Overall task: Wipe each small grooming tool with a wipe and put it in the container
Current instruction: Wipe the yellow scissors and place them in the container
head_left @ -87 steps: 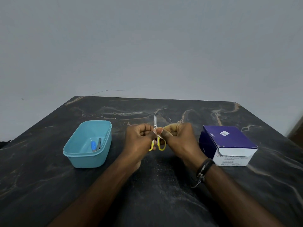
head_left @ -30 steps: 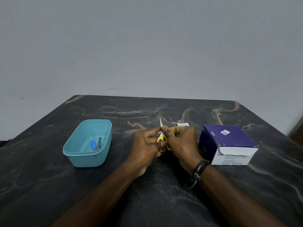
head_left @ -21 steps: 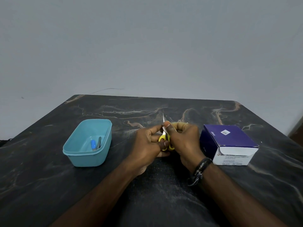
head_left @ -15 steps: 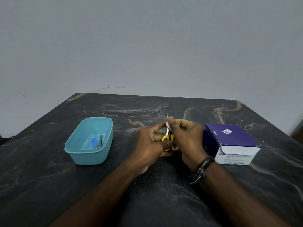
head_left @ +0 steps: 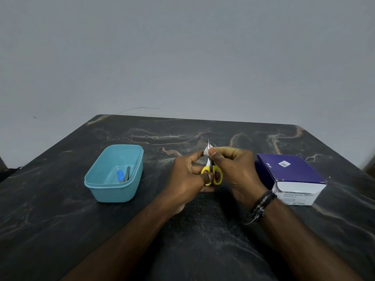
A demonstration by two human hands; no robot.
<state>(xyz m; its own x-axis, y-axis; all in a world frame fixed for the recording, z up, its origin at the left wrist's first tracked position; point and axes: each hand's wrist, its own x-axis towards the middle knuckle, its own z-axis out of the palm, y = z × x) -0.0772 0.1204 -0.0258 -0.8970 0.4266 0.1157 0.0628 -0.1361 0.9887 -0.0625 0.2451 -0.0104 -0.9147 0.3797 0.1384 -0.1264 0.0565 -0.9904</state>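
Note:
Small scissors (head_left: 212, 173) with yellow handles stand upright above the middle of the table, blades pointing up. My left hand (head_left: 187, 177) grips the yellow handles. My right hand (head_left: 233, 167) pinches a small white wipe (head_left: 207, 151) around the blades near the tip. A light blue plastic container (head_left: 135, 159) sits to the left; a blue-handled tool (head_left: 120, 175) and a grey metal tool (head_left: 127, 173) lie inside it.
A purple and white box of alcohol swabs (head_left: 290, 178) stands to the right of my hands. The dark marble table (head_left: 60, 220) ends at a grey wall behind. A dark bracelet (head_left: 260, 205) is on my right wrist.
The wipe in my right hand has slid up the blades toward the tip. Both hands and the scissors have shifted slightly right; the view also moved a little.

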